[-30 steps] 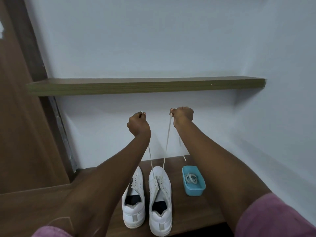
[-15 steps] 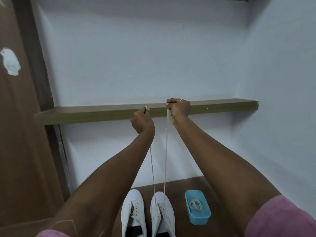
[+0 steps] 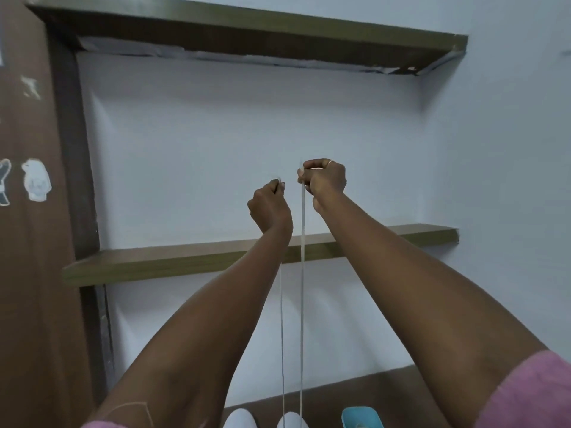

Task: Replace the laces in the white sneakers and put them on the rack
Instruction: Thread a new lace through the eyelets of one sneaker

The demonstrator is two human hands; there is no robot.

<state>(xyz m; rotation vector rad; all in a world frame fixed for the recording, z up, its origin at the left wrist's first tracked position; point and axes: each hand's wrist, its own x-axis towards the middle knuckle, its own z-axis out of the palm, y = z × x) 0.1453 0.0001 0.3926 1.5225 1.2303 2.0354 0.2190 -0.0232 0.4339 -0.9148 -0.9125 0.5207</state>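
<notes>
Both my hands are raised high in front of the wall, each pinching one end of a white lace (image 3: 302, 304). My left hand (image 3: 269, 208) is closed on the left end, and my right hand (image 3: 324, 180), slightly higher, on the right end. The two strands hang taut and nearly parallel down to the right white sneaker (image 3: 292, 421), whose toe shows at the bottom edge. The toe of the left white sneaker (image 3: 240, 419) sits beside it. The rest of both shoes is out of view.
A wooden rack shelf (image 3: 185, 261) crosses the wall behind my forearms, with a higher shelf (image 3: 278, 29) near the top. A blue tray (image 3: 361, 418) peeks in at the bottom right. A brown panel with stickers (image 3: 34, 180) stands on the left.
My hands have risen from below the lower shelf to above it, drawing the lace longer and tauter. The view tilted upward, so the sneakers and tray slid to the bottom edge.
</notes>
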